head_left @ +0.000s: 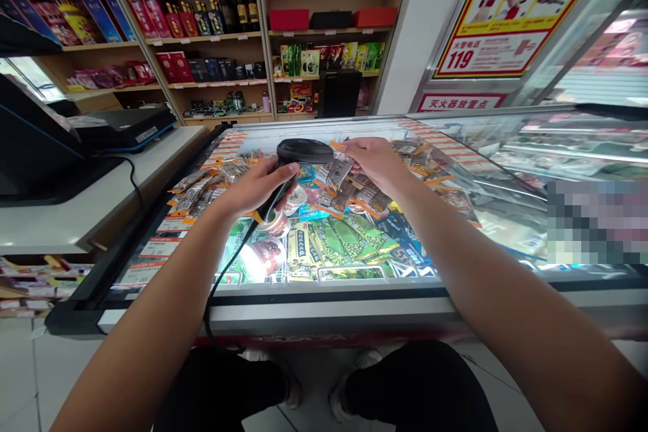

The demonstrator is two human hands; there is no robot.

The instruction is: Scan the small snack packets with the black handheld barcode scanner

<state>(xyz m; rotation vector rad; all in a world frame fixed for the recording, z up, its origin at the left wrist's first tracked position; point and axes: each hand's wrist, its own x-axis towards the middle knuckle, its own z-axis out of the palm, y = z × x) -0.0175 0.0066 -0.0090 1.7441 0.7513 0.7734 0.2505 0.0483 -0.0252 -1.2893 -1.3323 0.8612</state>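
My left hand (263, 185) is wrapped round the handle of a black barcode scanner (305, 150), whose cord hangs down over the front edge of the freezer. Beside the scanner's head, my right hand (372, 158) pinches a small clear snack packet (340, 169) with an orange top edge and a printed label. The packet is close to the scanner's front; its far side is hidden. Several similar snack packets (197, 192) lie in a heap to the left on the freezer's glass top, and more snack packets (415, 155) lie to the right.
Under the glass of the chest freezer (329, 310) are green ice-cream packs (349, 239) and tubs (263, 256). A counter (101, 196) with a black device stands at left. Stocked shelves (202, 40) rise behind; a fire-safety poster (496, 20) hangs at right.
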